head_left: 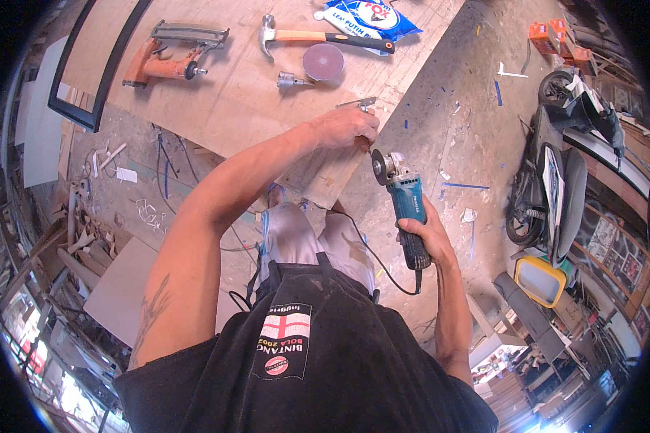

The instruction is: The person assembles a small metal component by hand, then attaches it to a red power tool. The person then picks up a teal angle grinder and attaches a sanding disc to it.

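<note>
The fingers of the right hand (435, 231) wrap around the dark grip of the teal angle grinder (407, 198). Left of and beyond the grinder, the left hand (349, 127) rests at the edge of the worktop (224, 108), its fingers curled; whether they pinch anything I cannot tell. Farther beyond the grinder, toward its left, lie a round reddish disc (323, 63), a hammer (307, 36) and an orange nail gun (167, 68). A motor scooter (572, 187) stands to the grinder's right.
</note>
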